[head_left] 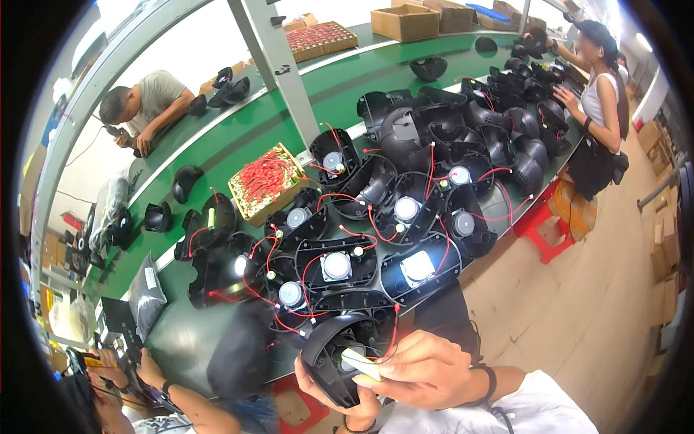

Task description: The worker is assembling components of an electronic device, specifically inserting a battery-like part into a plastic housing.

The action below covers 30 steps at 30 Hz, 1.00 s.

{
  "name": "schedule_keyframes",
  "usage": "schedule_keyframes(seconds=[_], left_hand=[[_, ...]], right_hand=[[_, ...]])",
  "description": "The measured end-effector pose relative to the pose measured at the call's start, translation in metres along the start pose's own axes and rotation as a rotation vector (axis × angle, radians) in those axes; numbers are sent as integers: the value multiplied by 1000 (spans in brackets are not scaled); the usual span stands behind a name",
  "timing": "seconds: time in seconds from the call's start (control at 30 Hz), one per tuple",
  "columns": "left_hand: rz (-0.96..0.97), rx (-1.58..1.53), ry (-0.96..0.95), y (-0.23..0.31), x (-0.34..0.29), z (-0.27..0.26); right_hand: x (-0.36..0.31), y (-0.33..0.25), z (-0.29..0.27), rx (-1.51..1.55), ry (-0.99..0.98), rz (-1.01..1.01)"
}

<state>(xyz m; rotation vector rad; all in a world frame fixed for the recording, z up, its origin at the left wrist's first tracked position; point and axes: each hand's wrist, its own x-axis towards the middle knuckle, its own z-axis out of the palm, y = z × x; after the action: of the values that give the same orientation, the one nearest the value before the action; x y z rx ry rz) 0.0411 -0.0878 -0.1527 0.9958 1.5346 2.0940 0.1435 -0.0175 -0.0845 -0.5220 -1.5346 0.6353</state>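
Observation:
My left hand (360,411) is wrapped round a curved black plastic housing (325,360), tilted with its hollow side toward me. A pale green-white battery (361,364) with a red wire is pinched in my right hand (428,367), at the mouth of the housing. The wire rises to a connector (397,307) above my fingers. Part of the housing's inside is hidden by the battery and my fingers. Just beyond lie several similar black housings, some fitted with round silver speakers (336,266) and batteries on red wires. One speaker (418,268) gleams brightly under glare.
A box of red-wired batteries (267,182) stands by a metal post (282,79) on the green conveyor (206,148). Co-workers sit at the far left, lower left and far right. A dark blurred shape (242,351) is left of my hands. A red stool (543,239) stands right.

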Motion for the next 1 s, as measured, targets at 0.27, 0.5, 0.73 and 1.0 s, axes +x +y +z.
schedule_keyframes(seconds=[0.27,0.5,0.73,1.0], left_hand=[[140,144,152,-17,-8,4],[129,930,15,20,458,-401],[122,1747,-257,-30,495,-370],[482,2212,-793,-100,593,-375]], right_hand=[[-1,7,10,-65,36,-127],[6,-4,30,-139,72,-182],[3,11,26,-251,171,-185],[-1,14,20,-278,132,-223]])
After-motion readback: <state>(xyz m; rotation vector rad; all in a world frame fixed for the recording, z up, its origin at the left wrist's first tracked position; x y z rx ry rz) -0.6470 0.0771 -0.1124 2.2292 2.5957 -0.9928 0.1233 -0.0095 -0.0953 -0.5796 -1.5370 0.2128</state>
